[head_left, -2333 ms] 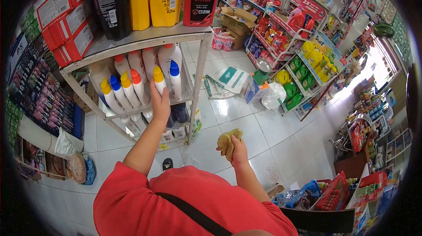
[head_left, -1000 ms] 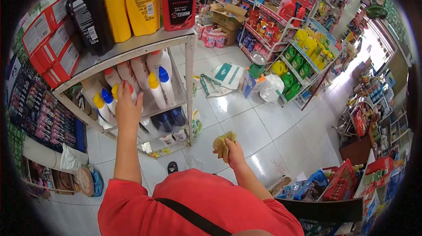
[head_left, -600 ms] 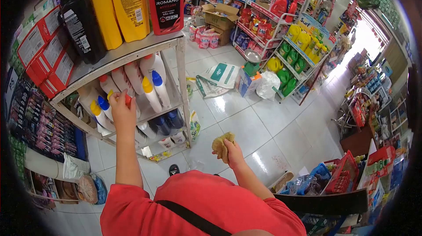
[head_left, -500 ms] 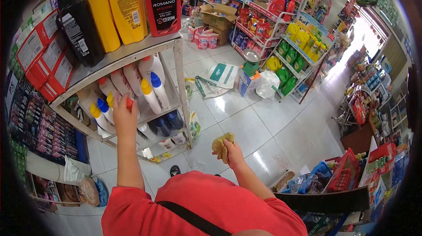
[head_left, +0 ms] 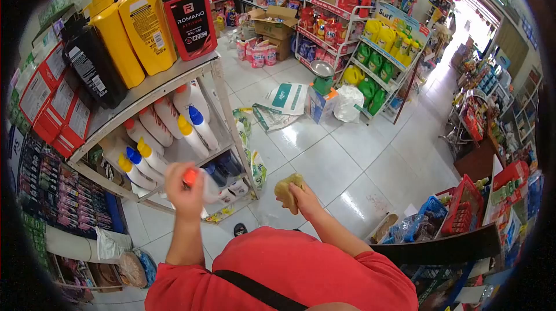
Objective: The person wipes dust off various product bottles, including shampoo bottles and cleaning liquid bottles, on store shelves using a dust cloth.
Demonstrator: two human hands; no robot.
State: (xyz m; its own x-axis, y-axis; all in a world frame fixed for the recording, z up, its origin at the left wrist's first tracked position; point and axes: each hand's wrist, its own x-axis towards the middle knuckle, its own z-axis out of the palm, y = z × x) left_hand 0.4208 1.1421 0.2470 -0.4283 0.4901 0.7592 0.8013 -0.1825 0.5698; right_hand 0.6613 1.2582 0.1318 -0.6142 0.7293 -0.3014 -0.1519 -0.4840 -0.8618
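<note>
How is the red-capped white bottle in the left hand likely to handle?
Probably rigid: the red-capped white bottle shows no denting in the left hand. Gripped near the cap with its body sticking sideways, it may lever downward if full. Smooth plastic could slip.

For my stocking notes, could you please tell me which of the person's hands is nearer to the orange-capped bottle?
Left. The left hand grips the orange-capped bottle; the right hand is off to its right, holding a tan cloth.
</note>
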